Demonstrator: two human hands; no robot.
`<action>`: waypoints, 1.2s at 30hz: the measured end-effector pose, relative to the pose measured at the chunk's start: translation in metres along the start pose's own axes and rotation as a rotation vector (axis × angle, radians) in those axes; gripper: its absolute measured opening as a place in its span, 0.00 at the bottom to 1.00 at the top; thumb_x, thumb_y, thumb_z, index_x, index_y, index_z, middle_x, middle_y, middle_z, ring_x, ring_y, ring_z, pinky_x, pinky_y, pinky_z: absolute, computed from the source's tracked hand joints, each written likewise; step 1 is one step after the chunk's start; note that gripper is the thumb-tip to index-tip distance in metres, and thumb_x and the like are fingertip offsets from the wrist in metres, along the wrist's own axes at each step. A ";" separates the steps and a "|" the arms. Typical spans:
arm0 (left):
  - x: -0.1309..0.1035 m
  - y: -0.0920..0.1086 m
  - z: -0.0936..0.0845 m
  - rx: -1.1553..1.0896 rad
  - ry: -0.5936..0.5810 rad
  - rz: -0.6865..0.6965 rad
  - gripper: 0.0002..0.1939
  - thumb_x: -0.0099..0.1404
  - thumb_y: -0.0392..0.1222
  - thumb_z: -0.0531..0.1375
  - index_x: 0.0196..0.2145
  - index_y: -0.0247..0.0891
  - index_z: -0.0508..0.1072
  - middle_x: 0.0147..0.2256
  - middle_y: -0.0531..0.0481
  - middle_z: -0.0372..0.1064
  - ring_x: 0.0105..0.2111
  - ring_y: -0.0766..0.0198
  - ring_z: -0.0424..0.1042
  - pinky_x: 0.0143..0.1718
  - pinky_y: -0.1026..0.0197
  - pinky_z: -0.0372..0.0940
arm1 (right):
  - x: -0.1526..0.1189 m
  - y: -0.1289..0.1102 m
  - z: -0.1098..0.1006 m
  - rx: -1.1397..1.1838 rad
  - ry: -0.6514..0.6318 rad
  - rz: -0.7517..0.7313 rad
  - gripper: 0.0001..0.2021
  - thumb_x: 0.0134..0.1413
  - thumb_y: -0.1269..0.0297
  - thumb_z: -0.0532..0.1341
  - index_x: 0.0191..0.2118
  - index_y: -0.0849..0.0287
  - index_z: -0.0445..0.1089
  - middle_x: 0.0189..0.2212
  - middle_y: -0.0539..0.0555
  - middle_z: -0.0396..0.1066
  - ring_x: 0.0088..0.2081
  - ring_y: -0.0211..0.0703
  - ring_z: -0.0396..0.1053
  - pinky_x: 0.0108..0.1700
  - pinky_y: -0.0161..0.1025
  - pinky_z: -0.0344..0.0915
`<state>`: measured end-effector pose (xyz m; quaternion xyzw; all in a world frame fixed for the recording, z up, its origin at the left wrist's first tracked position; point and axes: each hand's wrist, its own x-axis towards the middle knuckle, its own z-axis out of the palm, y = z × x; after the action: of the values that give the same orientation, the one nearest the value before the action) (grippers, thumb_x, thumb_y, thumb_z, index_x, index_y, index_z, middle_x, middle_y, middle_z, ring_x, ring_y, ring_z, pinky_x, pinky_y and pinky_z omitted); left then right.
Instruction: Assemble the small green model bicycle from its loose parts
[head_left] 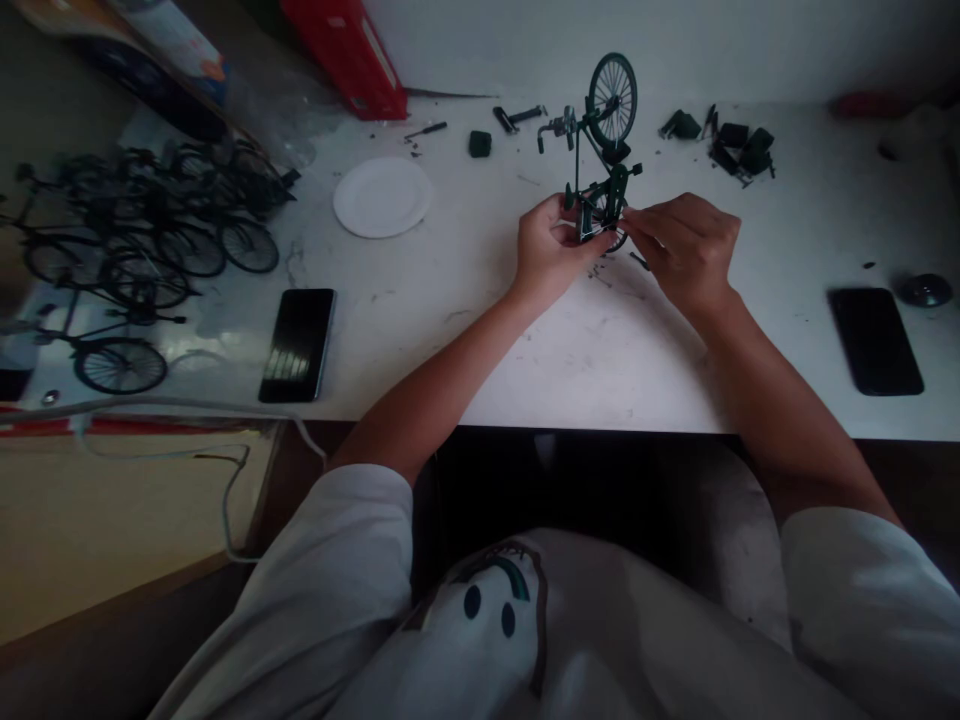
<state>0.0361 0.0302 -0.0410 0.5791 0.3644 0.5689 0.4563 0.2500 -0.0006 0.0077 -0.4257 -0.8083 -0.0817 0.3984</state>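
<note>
Miniature bicycle [616, 187] was found over the counter [465, 335], long axis pointing away from the person, near end grasped by the left hand [551, 248], the right hand [686, 250] close at its right side, grip undeterminable.

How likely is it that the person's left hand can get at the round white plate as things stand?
Probably not: the left hand is holding the small dark-green model bicycle and would likely have to let go first, though the plate lies nearby to its left.
</note>
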 end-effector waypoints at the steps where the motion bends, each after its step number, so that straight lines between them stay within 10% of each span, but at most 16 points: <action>1: -0.001 0.002 0.001 -0.005 0.006 -0.005 0.27 0.61 0.52 0.83 0.49 0.40 0.78 0.47 0.45 0.82 0.52 0.53 0.86 0.60 0.47 0.82 | 0.000 -0.001 -0.001 0.005 -0.011 0.020 0.26 0.81 0.33 0.55 0.51 0.43 0.85 0.41 0.55 0.87 0.42 0.53 0.83 0.46 0.54 0.79; 22: -0.003 0.022 0.006 -0.064 -0.001 -0.049 0.34 0.65 0.61 0.80 0.59 0.43 0.76 0.52 0.43 0.82 0.61 0.50 0.83 0.66 0.44 0.78 | 0.009 -0.021 -0.010 0.059 -0.064 0.092 0.31 0.77 0.27 0.51 0.36 0.45 0.77 0.32 0.60 0.75 0.44 0.60 0.75 0.50 0.60 0.76; 36: 0.002 0.014 -0.002 -0.140 -0.011 -0.024 0.27 0.67 0.51 0.80 0.56 0.41 0.78 0.55 0.43 0.81 0.64 0.52 0.81 0.71 0.42 0.75 | 0.001 -0.012 0.007 0.119 -0.024 0.180 0.25 0.76 0.33 0.60 0.54 0.43 0.87 0.39 0.62 0.81 0.49 0.66 0.80 0.58 0.70 0.78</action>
<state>0.0328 0.0281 -0.0272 0.5444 0.3283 0.5842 0.5045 0.2372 -0.0041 0.0063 -0.4730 -0.7751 0.0076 0.4189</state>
